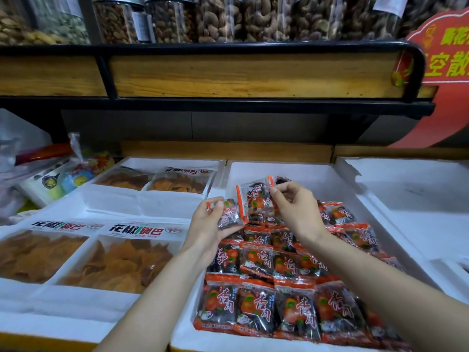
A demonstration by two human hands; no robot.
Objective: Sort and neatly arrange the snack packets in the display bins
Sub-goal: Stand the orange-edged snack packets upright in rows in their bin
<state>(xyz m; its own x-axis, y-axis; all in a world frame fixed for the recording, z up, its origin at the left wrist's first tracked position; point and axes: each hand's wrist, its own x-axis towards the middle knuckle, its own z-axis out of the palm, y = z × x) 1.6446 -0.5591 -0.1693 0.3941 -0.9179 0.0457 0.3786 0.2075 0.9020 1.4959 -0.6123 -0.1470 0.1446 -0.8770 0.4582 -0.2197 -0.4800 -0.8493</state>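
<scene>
Both hands are up over the white foam bin (279, 166) at the middle of the counter, toward its twelve o'clock end. The left hand (208, 226) has its fingers curled round one small dried-apricot packet (228, 217), dark with orange ends, cradled against the palm. The right hand (295, 208) pinches a second packet (253, 199) by its top corner between thumb and forefinger. It hangs tilted at about one o'clock of the first, and their edges look to touch. Beneath the wrists the rows of apricot packets (264, 304) lie flat and overlapping in the bin, tidy at six o'clock and looser toward two o'clock. At nine o'clock of this bin two bags of orange-brown crisps (114, 260) sit in another foam tray (76, 308), with two more crisp bags (177, 182) at eleven o'clock. At three o'clock is a further foam box (406, 199). Up at twelve o'clock a wooden shelf (241, 72) carries clear jars of nuts (215, 19), and a red sign (446, 72) stands at two o'clock.
</scene>
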